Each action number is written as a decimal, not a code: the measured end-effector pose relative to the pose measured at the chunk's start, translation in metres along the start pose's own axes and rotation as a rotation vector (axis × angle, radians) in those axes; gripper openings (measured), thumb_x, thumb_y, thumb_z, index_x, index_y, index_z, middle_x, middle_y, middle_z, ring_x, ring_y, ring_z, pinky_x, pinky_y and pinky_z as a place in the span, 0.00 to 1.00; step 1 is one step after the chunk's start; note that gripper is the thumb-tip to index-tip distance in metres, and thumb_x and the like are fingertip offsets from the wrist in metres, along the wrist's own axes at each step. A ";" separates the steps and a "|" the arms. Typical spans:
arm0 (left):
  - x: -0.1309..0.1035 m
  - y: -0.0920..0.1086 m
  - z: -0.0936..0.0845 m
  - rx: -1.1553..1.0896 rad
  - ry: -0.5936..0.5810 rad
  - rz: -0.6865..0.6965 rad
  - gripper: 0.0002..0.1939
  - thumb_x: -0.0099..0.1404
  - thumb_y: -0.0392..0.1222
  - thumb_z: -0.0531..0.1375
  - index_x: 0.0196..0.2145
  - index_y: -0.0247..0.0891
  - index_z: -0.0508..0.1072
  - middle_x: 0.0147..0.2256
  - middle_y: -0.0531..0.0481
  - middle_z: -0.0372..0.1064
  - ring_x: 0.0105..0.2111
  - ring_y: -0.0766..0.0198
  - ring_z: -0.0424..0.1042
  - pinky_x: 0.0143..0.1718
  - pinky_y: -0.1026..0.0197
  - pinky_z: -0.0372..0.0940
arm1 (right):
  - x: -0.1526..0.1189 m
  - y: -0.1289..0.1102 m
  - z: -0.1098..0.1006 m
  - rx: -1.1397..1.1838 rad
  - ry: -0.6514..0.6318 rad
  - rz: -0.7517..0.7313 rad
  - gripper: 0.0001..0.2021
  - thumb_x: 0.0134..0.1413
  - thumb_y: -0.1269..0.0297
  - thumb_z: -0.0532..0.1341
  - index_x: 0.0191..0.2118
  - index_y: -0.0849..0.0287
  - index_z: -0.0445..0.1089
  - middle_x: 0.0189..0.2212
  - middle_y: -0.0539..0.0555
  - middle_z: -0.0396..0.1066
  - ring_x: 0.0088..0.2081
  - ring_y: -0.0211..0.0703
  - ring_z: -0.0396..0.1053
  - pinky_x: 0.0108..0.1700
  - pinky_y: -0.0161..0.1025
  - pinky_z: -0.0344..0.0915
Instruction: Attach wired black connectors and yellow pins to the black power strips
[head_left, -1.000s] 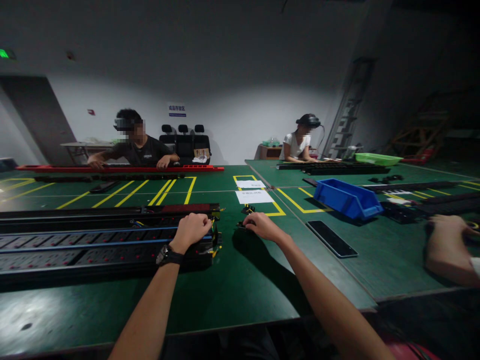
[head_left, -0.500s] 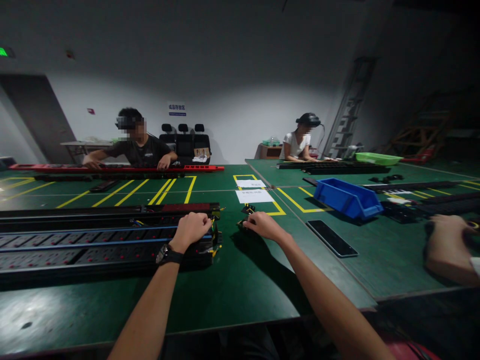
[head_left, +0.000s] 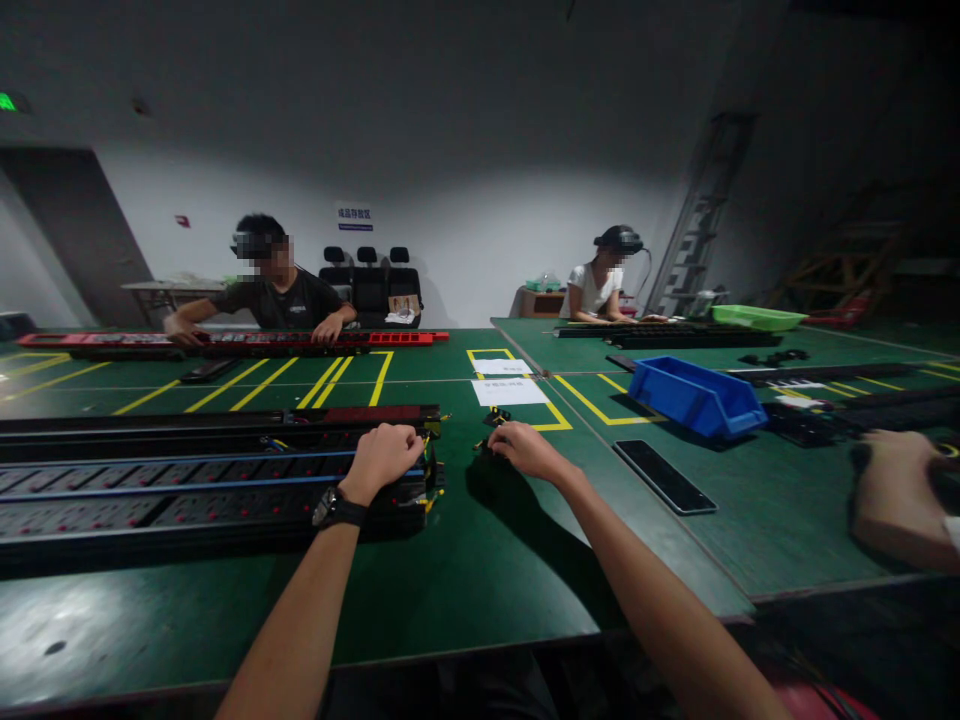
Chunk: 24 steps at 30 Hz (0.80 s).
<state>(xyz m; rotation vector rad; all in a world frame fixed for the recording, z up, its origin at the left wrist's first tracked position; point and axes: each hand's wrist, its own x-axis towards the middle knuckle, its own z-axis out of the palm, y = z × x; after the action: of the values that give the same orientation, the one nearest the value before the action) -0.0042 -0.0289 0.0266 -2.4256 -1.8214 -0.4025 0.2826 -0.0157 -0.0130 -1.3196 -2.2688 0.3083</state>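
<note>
Black watch (head_left: 325,507), rounded case, dark strap (head_left: 350,514) on left wrist (head_left: 360,491); forearms (head_left: 300,610) and fingers (head_left: 501,440) bare.

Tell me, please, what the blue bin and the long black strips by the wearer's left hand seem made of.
Blue bin: probably moulded plastic with a slight sheen, given its even colour and smooth walls.
Black strips: semi-gloss, as their edges catch light; metal or plastic stays unclear.

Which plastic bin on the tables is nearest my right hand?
The blue bin, just beyond the black phone. It's the only blue one; the bright green tray sits farther back from your right hand.
</note>
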 end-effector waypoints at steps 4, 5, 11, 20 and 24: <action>0.000 0.000 -0.001 0.000 -0.010 -0.008 0.18 0.70 0.49 0.54 0.34 0.41 0.81 0.36 0.42 0.80 0.38 0.54 0.79 0.40 0.59 0.67 | -0.001 -0.003 0.000 0.055 0.009 0.004 0.09 0.61 0.74 0.60 0.36 0.60 0.79 0.36 0.55 0.80 0.38 0.44 0.74 0.41 0.36 0.63; 0.000 0.000 -0.001 -0.003 -0.007 -0.005 0.18 0.70 0.49 0.54 0.34 0.41 0.81 0.35 0.42 0.80 0.38 0.53 0.79 0.40 0.59 0.67 | -0.001 -0.004 0.000 0.058 0.007 0.005 0.09 0.61 0.73 0.60 0.35 0.60 0.78 0.35 0.55 0.79 0.37 0.44 0.74 0.40 0.36 0.63; 0.000 -0.001 0.000 -0.004 -0.001 0.005 0.18 0.70 0.49 0.53 0.34 0.42 0.81 0.34 0.43 0.80 0.38 0.53 0.79 0.39 0.59 0.66 | -0.003 -0.004 0.000 0.025 -0.014 0.017 0.10 0.62 0.64 0.63 0.31 0.60 0.77 0.28 0.54 0.78 0.29 0.41 0.71 0.32 0.35 0.57; 0.000 -0.001 0.001 -0.009 0.018 0.013 0.18 0.70 0.49 0.53 0.32 0.42 0.80 0.34 0.43 0.80 0.37 0.52 0.79 0.36 0.59 0.66 | -0.004 -0.004 -0.001 -0.065 0.005 0.028 0.16 0.62 0.58 0.63 0.25 0.59 0.74 0.22 0.52 0.73 0.24 0.38 0.66 0.28 0.36 0.50; 0.000 -0.002 0.002 -0.011 0.018 0.008 0.18 0.70 0.50 0.53 0.33 0.42 0.80 0.34 0.43 0.80 0.37 0.53 0.79 0.37 0.59 0.66 | -0.003 -0.003 -0.001 -0.044 -0.024 0.032 0.12 0.60 0.60 0.65 0.27 0.59 0.76 0.24 0.52 0.75 0.26 0.39 0.68 0.29 0.36 0.53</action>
<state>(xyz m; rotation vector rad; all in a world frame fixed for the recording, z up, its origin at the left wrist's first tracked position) -0.0054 -0.0281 0.0249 -2.4277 -1.8061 -0.4330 0.2823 -0.0200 -0.0125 -1.3827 -2.2883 0.2887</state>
